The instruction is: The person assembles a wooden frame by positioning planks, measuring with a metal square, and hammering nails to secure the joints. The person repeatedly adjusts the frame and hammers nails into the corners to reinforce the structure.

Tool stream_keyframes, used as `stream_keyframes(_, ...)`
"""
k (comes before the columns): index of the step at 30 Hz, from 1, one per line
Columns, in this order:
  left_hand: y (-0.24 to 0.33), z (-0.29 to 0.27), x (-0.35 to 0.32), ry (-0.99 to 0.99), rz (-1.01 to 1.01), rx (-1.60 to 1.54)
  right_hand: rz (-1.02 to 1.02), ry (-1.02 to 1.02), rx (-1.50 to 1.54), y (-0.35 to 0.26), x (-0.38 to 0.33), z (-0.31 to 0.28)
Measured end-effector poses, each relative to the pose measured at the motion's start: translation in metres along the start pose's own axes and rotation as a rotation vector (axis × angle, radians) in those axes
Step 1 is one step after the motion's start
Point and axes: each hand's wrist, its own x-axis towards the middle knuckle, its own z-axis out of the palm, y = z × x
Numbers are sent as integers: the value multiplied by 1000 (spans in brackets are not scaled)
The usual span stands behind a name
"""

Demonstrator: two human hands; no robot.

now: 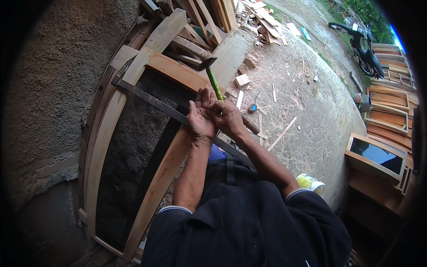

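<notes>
My left hand (203, 121) is turned palm up, its fingers slightly curled and apart. Nothing I can make out lies in its palm. My right hand (229, 119) is closed around a hammer (214, 83) with a dark head and a bright green handle; its fingertips meet the left palm. A brown wooden end (250, 125) sticks out beyond the right hand; I cannot tell if it belongs to the hammer. Below the hands, a dark metal bar (153, 102) crosses a wooden frame (158, 191) around a dark panel.
Scrap boards (262, 20) pile up at the far side, beside a thick plank (235, 49). Offcuts and a small blue tool (252, 108) litter the concrete floor (307, 129). A rough wall (58, 89) rises at left. Wooden frames (389, 107), a motorcycle (365, 53) and a bucket (316, 186) stand right.
</notes>
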Motion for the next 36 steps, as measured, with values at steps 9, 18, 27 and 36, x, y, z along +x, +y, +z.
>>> stream_keyframes(9, 3, -5, -3, -28, -68, -52, -59, -28, 24, 9, 3, 4)
stream_keyframes(18, 23, -22, -12, 71, -199, 433, -39, -106, -104, 4, 18, -18)
stream_keyframes(27, 10, 10, -2, 216, 140, 1332, -163, -245, -368, 4, 28, -37)
stream_keyframes(36, 23, 14, 36, 330, 439, 2130, -60, -5, -1, 25, 24, -31)
